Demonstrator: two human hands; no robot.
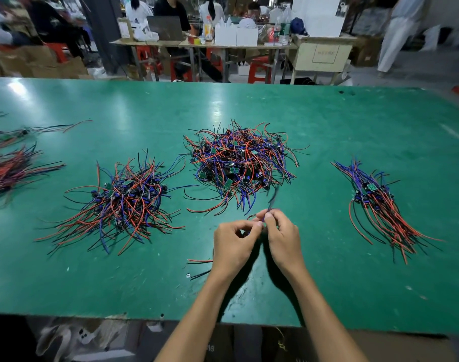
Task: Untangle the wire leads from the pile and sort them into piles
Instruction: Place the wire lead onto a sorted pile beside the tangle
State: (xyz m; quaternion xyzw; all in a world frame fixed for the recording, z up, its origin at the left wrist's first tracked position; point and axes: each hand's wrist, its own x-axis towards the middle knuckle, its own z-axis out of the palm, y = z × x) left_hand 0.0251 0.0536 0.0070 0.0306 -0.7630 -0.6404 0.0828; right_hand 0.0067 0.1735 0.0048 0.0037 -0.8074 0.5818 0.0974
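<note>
A big tangled pile (240, 164) of red, blue and black wire leads with small green boards lies mid-table. A second, looser pile (124, 202) sits to its left. A straightened bundle (377, 205) lies at the right. Just in front of the big pile, my left hand (235, 244) and my right hand (283, 237) meet and pinch one wire lead (272, 198), whose blurred dark wire sticks up from my fingertips. Its red and black tails (199, 261) show to the left of my left wrist.
The green table (327, 283) stretches wide, with its front edge near my forearms. More wire bundles (9, 171) lie at the far left edge. Behind the table stand workbenches, red stools, boxes and several people.
</note>
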